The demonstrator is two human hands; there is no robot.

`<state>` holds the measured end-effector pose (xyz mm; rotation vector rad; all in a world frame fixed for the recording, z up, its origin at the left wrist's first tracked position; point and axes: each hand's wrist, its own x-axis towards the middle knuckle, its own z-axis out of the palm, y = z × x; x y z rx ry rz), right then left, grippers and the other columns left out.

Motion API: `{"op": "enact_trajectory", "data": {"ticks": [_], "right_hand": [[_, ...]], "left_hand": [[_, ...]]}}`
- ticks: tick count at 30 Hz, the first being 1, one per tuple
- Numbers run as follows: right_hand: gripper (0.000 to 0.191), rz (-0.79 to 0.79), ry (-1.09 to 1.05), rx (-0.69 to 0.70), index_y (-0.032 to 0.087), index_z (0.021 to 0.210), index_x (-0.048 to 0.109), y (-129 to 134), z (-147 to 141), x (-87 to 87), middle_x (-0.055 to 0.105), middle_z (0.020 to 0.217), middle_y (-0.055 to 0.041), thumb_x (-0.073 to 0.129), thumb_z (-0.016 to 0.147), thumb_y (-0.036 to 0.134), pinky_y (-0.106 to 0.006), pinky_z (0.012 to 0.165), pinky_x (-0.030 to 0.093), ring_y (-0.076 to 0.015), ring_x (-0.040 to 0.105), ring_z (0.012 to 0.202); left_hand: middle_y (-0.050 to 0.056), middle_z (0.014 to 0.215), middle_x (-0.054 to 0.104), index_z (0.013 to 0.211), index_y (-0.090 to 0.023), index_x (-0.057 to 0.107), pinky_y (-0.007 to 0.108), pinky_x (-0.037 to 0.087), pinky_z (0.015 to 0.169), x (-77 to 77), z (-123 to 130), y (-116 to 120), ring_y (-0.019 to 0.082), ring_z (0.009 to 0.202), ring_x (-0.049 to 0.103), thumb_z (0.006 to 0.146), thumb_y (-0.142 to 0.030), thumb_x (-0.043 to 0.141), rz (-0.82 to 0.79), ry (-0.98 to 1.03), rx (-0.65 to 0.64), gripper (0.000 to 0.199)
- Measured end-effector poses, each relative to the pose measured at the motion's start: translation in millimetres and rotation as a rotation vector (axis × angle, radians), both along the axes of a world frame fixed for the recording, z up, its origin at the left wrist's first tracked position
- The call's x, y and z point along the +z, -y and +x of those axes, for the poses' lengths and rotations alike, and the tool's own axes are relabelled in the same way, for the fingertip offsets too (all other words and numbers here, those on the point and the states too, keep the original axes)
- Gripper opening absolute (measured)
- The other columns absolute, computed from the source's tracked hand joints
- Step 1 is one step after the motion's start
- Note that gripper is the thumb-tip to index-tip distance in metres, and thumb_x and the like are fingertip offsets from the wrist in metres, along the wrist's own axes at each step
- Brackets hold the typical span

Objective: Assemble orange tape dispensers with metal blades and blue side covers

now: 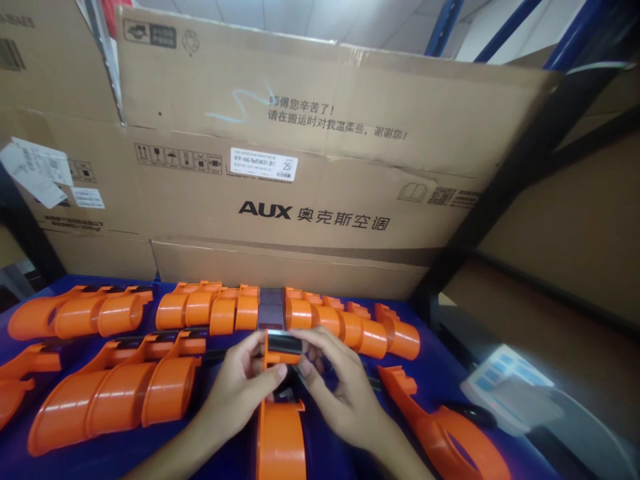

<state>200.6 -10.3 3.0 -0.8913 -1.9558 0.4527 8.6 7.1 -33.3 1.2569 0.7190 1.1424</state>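
An orange plastic tape dispenser (281, 440) is held upright in front of me, its ring-shaped body toward the bottom edge. Near its top sit a black roller-like piece (285, 345) and a toothed strip. My left hand (245, 380) grips the dispenser's head from the left, thumb across the orange part. From the right, my right hand (340, 387) pinches the end of the head beside the black piece. Its fingertips partly hide what they touch. Small dark parts show between the two thumbs, too blurred to name.
Rows of orange tape dispensers (117, 400) lie on the blue surface (225, 407) to the left, behind and to the right (365, 333). A large cardboard box (320, 187) stands behind. A dark rack post (480, 180) and a blurred, blue-and-white printed item (515, 387) are at the right.
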Motion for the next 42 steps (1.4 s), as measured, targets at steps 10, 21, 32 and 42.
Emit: {"op": "enact_trajectory", "data": {"ticks": [10, 21, 32, 42], "right_hand": [[0.013, -0.231, 0.305, -0.471, 0.022, 0.092, 0.07, -22, 27, 2.6, 0.07, 0.076, -0.0019, 0.06, 0.094, 0.029, -0.028, 0.06, 0.042, -0.0186, 0.062, 0.064], [0.021, -0.414, 0.779, -0.74, 0.023, 0.08, 0.076, -29, 43, -7.1, 0.075, 0.084, -0.0086, 0.069, 0.086, 0.043, -0.031, 0.062, 0.038, -0.0266, 0.069, 0.078], [0.012, -0.364, 0.726, -0.605, 0.022, 0.079, 0.07, -23, 37, -11.6, 0.071, 0.077, -0.0044, 0.076, 0.081, 0.032, -0.028, 0.058, 0.035, -0.0229, 0.067, 0.073], [0.028, -0.24, 0.027, -0.151, 0.02, 0.083, 0.062, -16, 14, 1.8, 0.059, 0.069, 0.0018, 0.056, 0.101, 0.041, -0.024, 0.052, 0.041, -0.0126, 0.053, 0.057]], "left_hand": [[0.002, 0.083, 0.068, 0.113, -0.017, 0.067, 0.02, 0.043, 0.051, -4.4, -2, -4, 0.008, 0.054, 0.051, 0.083, -0.029, 0.074, -0.099, -0.001, 0.051, 0.033], [0.0, 0.079, 0.065, 0.108, -0.016, 0.068, 0.019, 0.042, 0.048, -1.3, -3, -5, 0.007, 0.051, 0.05, 0.084, -0.033, 0.075, -0.077, -0.017, 0.048, 0.03], [0.002, 0.079, 0.069, 0.106, -0.017, 0.068, 0.023, 0.046, 0.05, -4.7, -4, -11, 0.009, 0.051, 0.052, 0.082, -0.04, 0.077, -0.086, -0.038, 0.07, 0.035], [0.001, 0.083, 0.067, 0.105, -0.018, 0.066, 0.023, 0.045, 0.053, -8.5, -1, -11, 0.009, 0.053, 0.053, 0.087, -0.041, 0.072, -0.041, -0.047, 0.091, 0.03]]}}
